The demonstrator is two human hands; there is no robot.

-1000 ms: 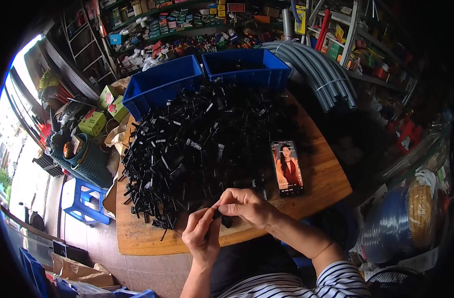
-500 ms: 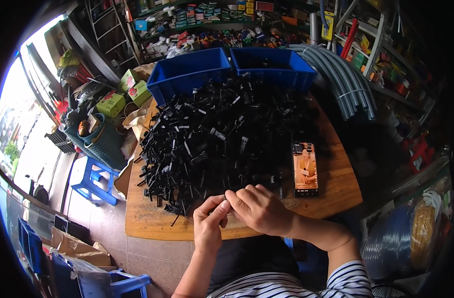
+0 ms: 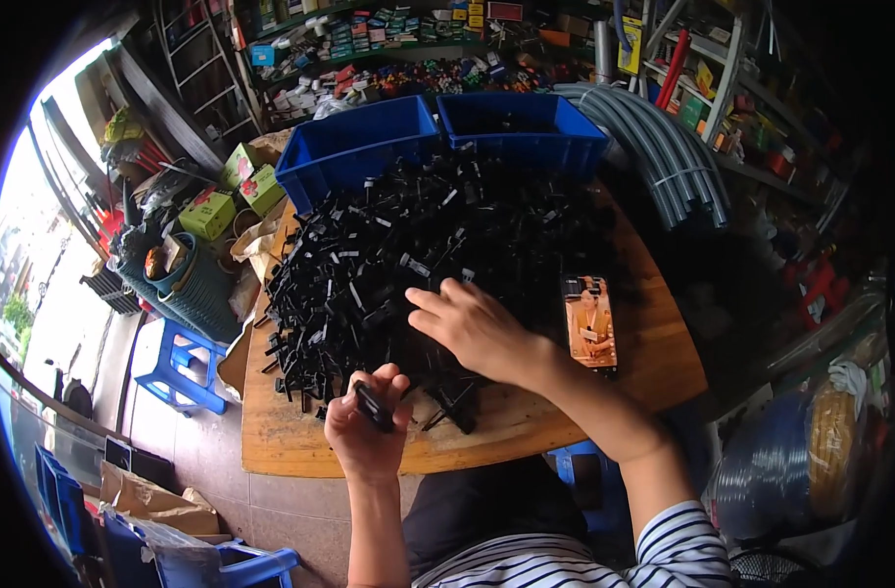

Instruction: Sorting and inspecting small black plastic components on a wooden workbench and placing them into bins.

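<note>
My left hand point(image 3: 367, 431) is closed around a small black plastic part point(image 3: 373, 404), at the front edge of the pile. Its exact kind is not clear. Over the middle of the heap, my right hand point(image 3: 472, 328) reaches forward with fingers stretched and apart, holding nothing I can see. The heap of small black plastic parts point(image 3: 320, 294) covers most of the wooden table point(image 3: 526, 426); some pieces carry white labels. A few black parts point(image 3: 455, 404) lie loose between my two hands.
Two blue bins point(image 3: 354, 171) stand behind the pile. A phone point(image 3: 590, 323) with a lit screen lies right of it. Grey coiled pipes point(image 3: 682, 176) are at the right rear. A blue stool point(image 3: 178, 367) and a basket point(image 3: 197, 294) stand left of the table.
My hands have come apart. The right one has moved forward over the pile and opened, while the left has shifted left and now shows the black part. The view has shifted slightly.
</note>
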